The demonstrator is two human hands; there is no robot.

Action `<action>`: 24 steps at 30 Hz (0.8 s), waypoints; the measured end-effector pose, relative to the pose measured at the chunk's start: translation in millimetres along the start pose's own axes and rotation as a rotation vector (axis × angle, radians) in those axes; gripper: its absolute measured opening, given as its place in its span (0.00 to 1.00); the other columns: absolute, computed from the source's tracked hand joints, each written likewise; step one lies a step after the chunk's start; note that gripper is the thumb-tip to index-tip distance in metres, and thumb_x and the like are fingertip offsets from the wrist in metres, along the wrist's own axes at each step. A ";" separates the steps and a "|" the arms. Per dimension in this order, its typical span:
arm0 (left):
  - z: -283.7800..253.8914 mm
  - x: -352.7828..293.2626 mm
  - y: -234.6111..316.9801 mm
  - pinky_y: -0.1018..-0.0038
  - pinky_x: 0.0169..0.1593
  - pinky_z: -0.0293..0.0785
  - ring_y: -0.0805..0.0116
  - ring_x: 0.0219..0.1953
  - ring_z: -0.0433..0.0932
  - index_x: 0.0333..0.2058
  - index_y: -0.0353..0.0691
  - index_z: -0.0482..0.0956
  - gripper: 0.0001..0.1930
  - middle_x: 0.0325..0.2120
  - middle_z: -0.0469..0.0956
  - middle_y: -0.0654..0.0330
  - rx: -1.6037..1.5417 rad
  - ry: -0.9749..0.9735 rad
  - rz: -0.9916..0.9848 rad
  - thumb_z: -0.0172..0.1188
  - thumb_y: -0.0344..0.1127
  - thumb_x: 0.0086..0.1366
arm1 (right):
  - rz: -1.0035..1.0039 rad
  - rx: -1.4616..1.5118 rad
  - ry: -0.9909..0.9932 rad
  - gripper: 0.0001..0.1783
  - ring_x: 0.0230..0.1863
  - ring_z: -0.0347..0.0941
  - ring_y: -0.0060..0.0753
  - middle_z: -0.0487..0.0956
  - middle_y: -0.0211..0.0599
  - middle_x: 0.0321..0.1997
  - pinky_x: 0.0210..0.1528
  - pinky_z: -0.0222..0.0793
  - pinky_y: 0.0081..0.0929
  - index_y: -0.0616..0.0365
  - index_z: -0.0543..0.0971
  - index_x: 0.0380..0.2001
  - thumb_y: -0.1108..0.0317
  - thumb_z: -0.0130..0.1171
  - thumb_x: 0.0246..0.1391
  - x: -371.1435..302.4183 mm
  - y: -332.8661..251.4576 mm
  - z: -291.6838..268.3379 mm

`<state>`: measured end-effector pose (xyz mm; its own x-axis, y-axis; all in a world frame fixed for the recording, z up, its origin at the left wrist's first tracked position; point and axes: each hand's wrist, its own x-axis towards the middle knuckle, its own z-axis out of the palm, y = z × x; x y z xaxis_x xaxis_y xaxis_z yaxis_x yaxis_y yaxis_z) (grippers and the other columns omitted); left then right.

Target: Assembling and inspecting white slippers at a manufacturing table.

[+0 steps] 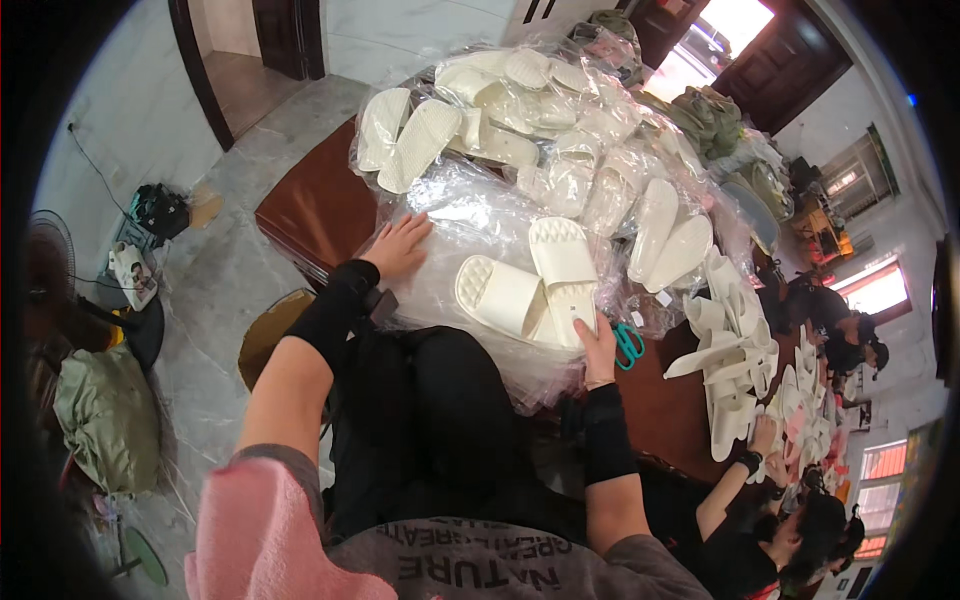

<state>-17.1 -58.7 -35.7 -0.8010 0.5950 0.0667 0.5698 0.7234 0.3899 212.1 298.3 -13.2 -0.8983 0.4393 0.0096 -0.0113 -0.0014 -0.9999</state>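
Note:
My left hand (399, 246) lies flat with its fingers stretched out on a stack of clear plastic bags (450, 225) at the table's near edge. A pair of cream slide slippers (503, 297) rests on the bags, one partly over the other. With thumb on top, my right hand (598, 350) grips the heel end of the right slipper (562, 255). Just right of that hand are scissors with teal handles (628, 345). Beyond the stack, many bagged slippers (420, 145) are heaped in clear film.
Unbagged cream slippers (730, 360) pile up on the brown table (660, 400) to the right, where a co-worker's hand (765, 437) reaches in. Other people sit farther along. A grey-green sack (105, 420) and a fan (50, 255) stand on the left.

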 end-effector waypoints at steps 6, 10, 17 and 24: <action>-40.6 17.5 60.4 0.60 0.47 0.71 0.51 0.42 0.75 0.41 0.38 0.77 0.13 0.38 0.78 0.52 -0.030 0.255 0.157 0.56 0.35 0.58 | 0.011 0.003 0.020 0.23 0.44 0.72 0.24 0.77 0.36 0.45 0.48 0.67 0.22 0.68 0.72 0.50 0.69 0.63 0.52 1.1 8.6 -7.6; -21.6 31.9 146.8 0.62 0.45 0.72 0.50 0.40 0.76 0.42 0.38 0.78 0.13 0.35 0.79 0.50 -0.258 0.236 0.169 0.56 0.36 0.60 | -0.017 -0.019 0.051 0.23 0.44 0.73 0.24 0.78 0.38 0.44 0.48 0.68 0.23 0.67 0.72 0.50 0.69 0.63 0.51 1.7 11.2 -15.6; 23.6 40.7 143.0 0.72 0.37 0.75 0.66 0.30 0.80 0.38 0.35 0.80 0.11 0.29 0.82 0.54 -0.778 0.216 -0.221 0.58 0.33 0.58 | -0.281 -0.780 0.153 0.15 0.40 0.77 0.41 0.79 0.48 0.39 0.45 0.70 0.29 0.62 0.76 0.44 0.69 0.58 0.54 -7.8 -48.2 -25.7; 15.1 50.6 140.8 0.73 0.34 0.73 0.67 0.25 0.79 0.31 0.36 0.81 0.07 0.24 0.81 0.57 -0.975 0.372 -0.158 0.60 0.33 0.55 | -0.271 -1.375 0.082 0.23 0.50 0.64 0.51 0.69 0.46 0.48 0.52 0.63 0.40 0.59 0.73 0.48 0.70 0.63 0.45 -29.7 -21.4 -82.6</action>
<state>25.4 78.5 8.6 -0.9530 0.2547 0.1639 0.1923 0.0905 0.9772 275.2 359.5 7.4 -0.9089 0.3353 0.2477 0.2987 0.9383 -0.1742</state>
